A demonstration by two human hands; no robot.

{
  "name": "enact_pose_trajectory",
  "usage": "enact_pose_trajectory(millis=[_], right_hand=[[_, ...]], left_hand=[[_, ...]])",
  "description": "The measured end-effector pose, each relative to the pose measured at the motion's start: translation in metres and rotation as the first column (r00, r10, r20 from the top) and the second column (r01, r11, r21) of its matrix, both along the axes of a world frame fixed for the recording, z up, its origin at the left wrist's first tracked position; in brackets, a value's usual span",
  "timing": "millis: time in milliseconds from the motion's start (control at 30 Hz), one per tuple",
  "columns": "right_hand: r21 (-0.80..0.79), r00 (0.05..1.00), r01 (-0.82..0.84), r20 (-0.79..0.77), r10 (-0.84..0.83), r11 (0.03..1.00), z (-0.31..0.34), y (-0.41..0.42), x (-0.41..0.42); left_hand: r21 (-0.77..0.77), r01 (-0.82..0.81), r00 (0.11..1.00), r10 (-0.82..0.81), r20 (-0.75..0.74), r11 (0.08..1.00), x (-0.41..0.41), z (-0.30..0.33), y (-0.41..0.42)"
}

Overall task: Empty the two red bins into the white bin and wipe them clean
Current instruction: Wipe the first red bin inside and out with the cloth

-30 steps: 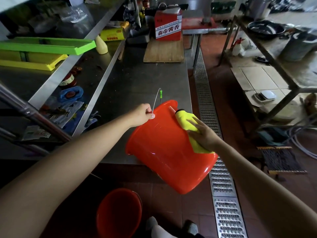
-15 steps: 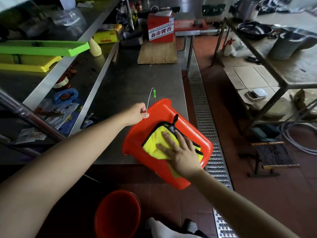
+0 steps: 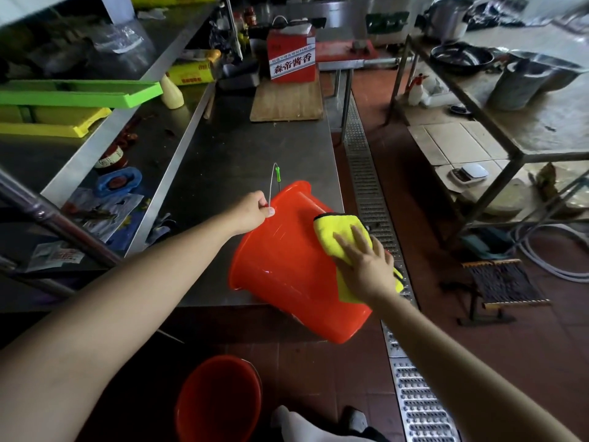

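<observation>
A red bin [image 3: 287,269] lies tipped on its side at the front edge of the steel counter [image 3: 229,161], its bottom pointing toward me and overhanging the edge. My left hand [image 3: 251,212] pinches the bin's rim where its wire handle [image 3: 273,180] stands up. My right hand [image 3: 366,263] presses a yellow cloth [image 3: 338,231] flat against the bin's outer wall, fingers straight. A second red bin [image 3: 216,400] stands upright on the floor below, in front of my feet. No white bin is in view.
A wooden board [image 3: 287,103] and a red-and-white box [image 3: 291,59] sit at the counter's far end. Shelves [image 3: 105,135] with green and yellow trays run along the left. A floor drain grate [image 3: 366,186] lies right of the counter, with a metal rack [image 3: 494,100] beyond it.
The bin has rolled so its side wall faces up again instead of its bottom. My right hand slid the cloth from the bottom onto the upper right side wall. My left hand kept its hold.
</observation>
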State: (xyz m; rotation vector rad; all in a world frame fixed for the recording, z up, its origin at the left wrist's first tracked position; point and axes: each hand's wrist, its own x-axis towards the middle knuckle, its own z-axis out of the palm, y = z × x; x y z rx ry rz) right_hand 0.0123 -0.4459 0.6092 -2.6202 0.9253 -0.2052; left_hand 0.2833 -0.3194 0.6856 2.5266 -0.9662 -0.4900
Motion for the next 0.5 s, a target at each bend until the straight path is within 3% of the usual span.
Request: enact_pose_trajectory(millis=[133, 233, 300, 367, 500], right_hand=[[-0.385, 0.962, -0.260, -0.029, 0.270, 0.886, -0.033, 0.071, -0.014], [-0.480, 0.897, -0.424, -0.108, 0.428, 0.768, -0.047, 0.073, -0.027], [-0.465, 0.882, -0.452, -0.107, 0.458, 0.762, -0.038, 0.054, -0.029], [-0.400, 0.900, -0.418, -0.059, 0.432, 0.816, -0.023, 0.028, -0.030], [-0.110, 0.950, -0.307, 0.028, 0.312, 0.945, -0.004, -0.031, -0.028]], left_hand=[[0.009, 0.023, 1.000, -0.023, -0.009, 1.000, 0.003, 0.003, 0.000], [0.026, 0.062, 0.998, -0.062, 0.005, 0.998, 0.002, 0.003, 0.003], [0.037, 0.089, 0.996, -0.090, 0.024, 0.995, 0.001, 0.002, 0.003], [0.043, 0.105, 0.994, -0.106, 0.037, 0.994, 0.001, 0.002, 0.004], [0.067, 0.102, 0.993, -0.105, 0.045, 0.993, 0.003, 0.001, 0.008]])
